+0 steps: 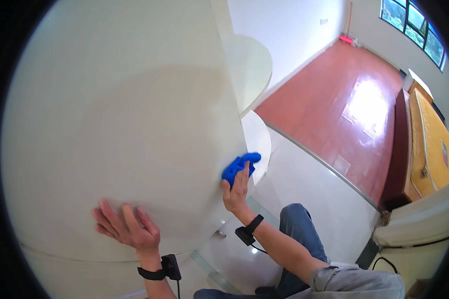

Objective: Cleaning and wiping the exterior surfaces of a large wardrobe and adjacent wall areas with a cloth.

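A broad off-white panel [134, 124] fills the left and middle of the head view. Against its right-hand edge, my right hand [236, 194] presses a crumpled blue cloth [240, 167] with its fingers, and part of the cloth sticks out past the edge. Lower on the same panel, my left hand [129, 226] rests with fingers spread and nothing in it. Rounded white shelves, an upper one [252, 65] and a lower one [260, 134], jut out beside the panel's edge, the lower one right behind the cloth.
Pale tiles [304, 169] lie below on the right, meeting a reddish floor [309, 109] along a dark strip. A bed frame with a yellow mattress [429, 134] stands far right. A pink broom [347, 38] leans in the far corner. My bent knee [299, 224] is beneath my right arm.
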{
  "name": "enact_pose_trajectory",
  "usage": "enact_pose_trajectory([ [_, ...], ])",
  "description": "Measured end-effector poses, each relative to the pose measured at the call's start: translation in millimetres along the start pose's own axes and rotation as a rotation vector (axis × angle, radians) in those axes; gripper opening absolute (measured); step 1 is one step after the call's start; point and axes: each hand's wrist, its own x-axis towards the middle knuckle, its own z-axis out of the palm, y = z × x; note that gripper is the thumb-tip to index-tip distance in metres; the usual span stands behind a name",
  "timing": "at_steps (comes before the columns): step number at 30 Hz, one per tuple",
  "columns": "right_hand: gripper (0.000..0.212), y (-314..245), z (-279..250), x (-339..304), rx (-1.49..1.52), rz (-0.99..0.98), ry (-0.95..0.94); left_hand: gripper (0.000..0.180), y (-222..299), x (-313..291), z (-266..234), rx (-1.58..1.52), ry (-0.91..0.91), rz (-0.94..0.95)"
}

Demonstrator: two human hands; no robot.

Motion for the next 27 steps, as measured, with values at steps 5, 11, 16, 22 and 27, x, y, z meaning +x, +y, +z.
enact_pose_trajectory([
  [5, 0.074, 47.6, -2.2, -42.5, -0.052, -0.093, -0.046, 0.029, 6.6, 9.5, 7.2, -0.115, 0.089, -0.008],
  [11, 0.054, -61.9, -10.2, 40.9, 0.094, -0.393, 0.058, 0.025, 9.7, -9.8, 7.9, -0.044, 0.103, -0.060],
  [16, 0.047, -208.5, -35.9, 164.4, 0.088, -0.812, 0.180, 0.021, 16.7, -13.3, 7.0, -0.140, 0.063, -0.072],
  [22, 0.049, -185.9, -27.6, 123.7, 0.052, -0.911, 0.019, 0.016, 28.9, -7.9, -18.9, -0.459, 0.175, -0.095],
  [27, 0.052, -156.9, -28.3, 88.4, 0.092, -0.954, -0.177, 0.030, 90.9, 0.7, -16.1, -0.716, 0.062, 0.000],
])
